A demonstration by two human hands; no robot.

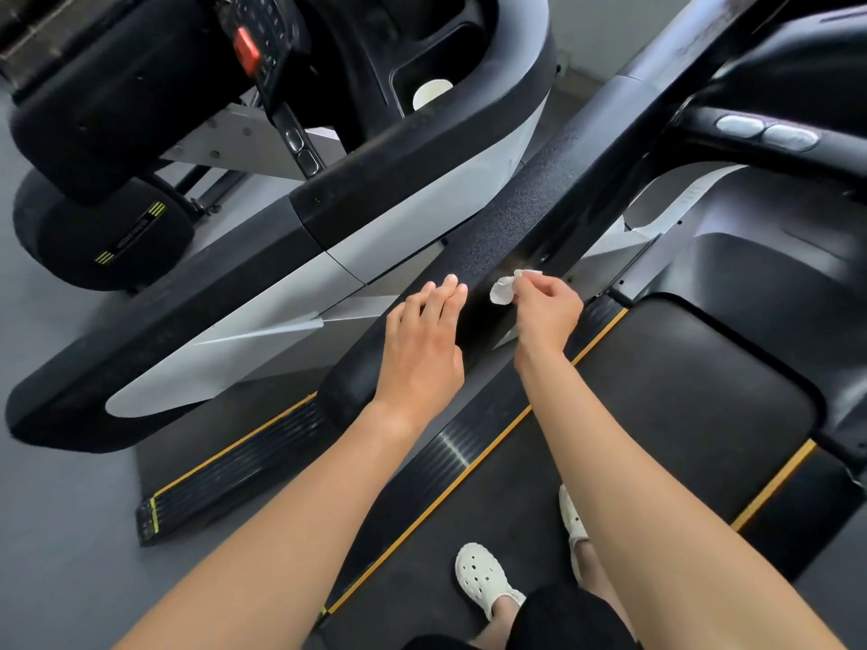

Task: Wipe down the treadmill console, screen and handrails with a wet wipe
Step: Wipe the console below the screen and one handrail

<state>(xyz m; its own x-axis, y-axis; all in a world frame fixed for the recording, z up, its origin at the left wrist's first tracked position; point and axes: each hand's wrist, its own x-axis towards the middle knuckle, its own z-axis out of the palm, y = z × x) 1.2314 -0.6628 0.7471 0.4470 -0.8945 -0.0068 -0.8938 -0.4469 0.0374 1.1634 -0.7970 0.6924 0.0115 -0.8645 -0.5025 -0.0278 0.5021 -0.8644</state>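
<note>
Two bare forearms reach forward from the bottom edge, above a pair of white clogs [483, 579] standing on the dark treadmill belt [657, 391]. The left hand [422, 340] lies palm down over the near end of the black textured handrail [516, 213], fingers straight and close together, holding nothing; whether the palm actually presses the rail cannot be told. The right hand [546, 312] is curled just beside it, pinching a crumpled white wet wipe [504, 290] between thumb and fingertips. The wipe sits against the top of the same handrail, a little ahead of the left fingertips. Yellow-edged side rails run along both flanks of the belt. To the left stands a neighbouring treadmill [399, 180] with a black and white arm, a red button [246, 49] on its console and a white cup [431, 93] in a holder.
</note>
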